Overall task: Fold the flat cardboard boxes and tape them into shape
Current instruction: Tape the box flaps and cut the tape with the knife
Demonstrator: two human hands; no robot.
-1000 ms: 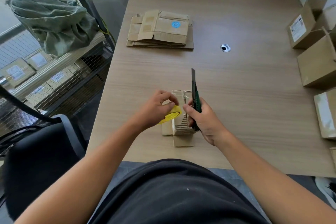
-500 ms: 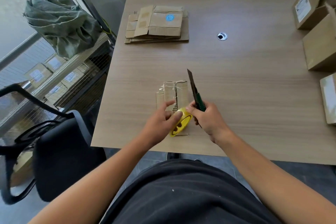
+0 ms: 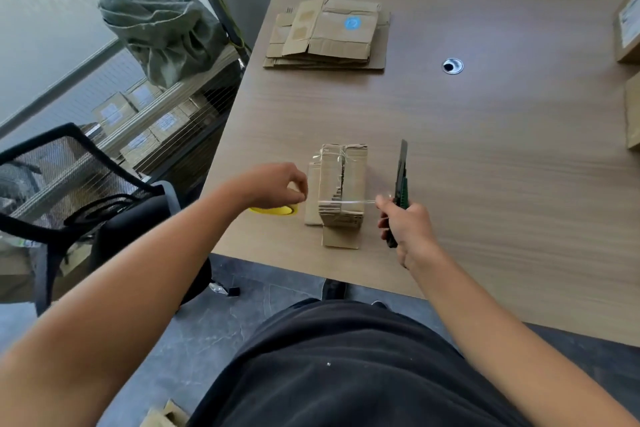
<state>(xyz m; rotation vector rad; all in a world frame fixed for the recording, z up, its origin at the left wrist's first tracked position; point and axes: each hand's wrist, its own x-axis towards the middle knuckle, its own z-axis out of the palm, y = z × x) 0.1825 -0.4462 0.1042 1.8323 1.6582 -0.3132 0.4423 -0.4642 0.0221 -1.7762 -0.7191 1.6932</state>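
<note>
Curled over the yellow tape roll (image 3: 273, 210), the left hand (image 3: 277, 185) holds it down by the table's (image 3: 485, 149) near edge, just left of the small box (image 3: 341, 191). The right hand (image 3: 407, 229) is clamped round a green knife (image 3: 401, 177) — blade toward the far edge — and its fingertips seem to pinch the clear tape strip (image 3: 346, 202) stretched across the box. To do this well, I judge: keep the strip taut, lay it squarely over the seam, rub it flat — then cut close to the roll, blade away from the fingers.

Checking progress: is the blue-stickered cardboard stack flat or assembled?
Flat: the cardboard stack lies in thin layers on the table, no walls standing.
</note>
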